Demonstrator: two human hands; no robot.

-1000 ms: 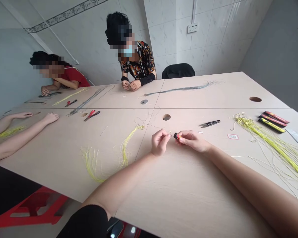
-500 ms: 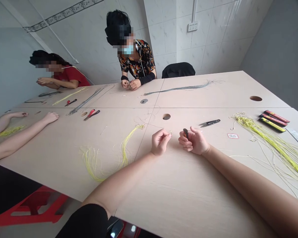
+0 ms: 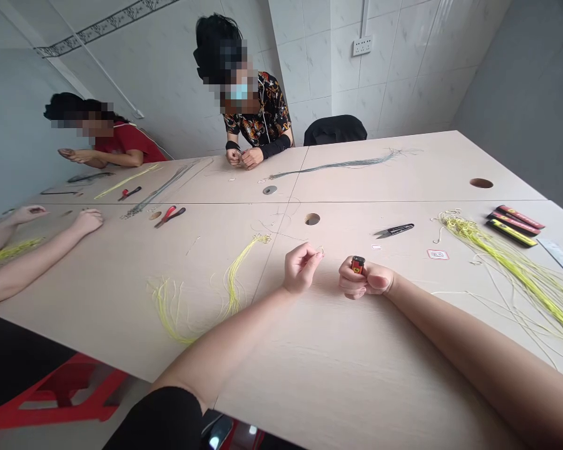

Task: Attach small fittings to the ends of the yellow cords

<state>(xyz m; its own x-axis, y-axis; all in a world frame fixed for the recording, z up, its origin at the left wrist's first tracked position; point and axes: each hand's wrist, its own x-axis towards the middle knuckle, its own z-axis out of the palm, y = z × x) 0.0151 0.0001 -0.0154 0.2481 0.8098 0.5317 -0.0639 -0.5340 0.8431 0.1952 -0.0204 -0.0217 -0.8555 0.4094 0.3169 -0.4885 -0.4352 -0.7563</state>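
My left hand is closed in a pinch, thumb against fingertips, on a small curved fish hook; its tip juts out, the rest is hidden by the fingers. Wrapped in my right hand is a red and black lighter, top upward, with the thumb beside it and no flame visible. The hands are a short distance apart above the table. Left of my left hand lies a bundle of yellow lines with hooks at its upper end. Black thread snips rest beyond my right hand.
A larger bundle of yellow lines spreads at right, near several black-sleeved packs and a ruler. A small label lies closer. Red-handled pliers are at left. Co-workers sit opposite and to my left. Holes pierce the tabletop.
My right hand has turned so the lighter stands upright with its top showing, and its thumb has lowered. My left hand keeps its pinch almost unmoved. The view has shifted slightly.
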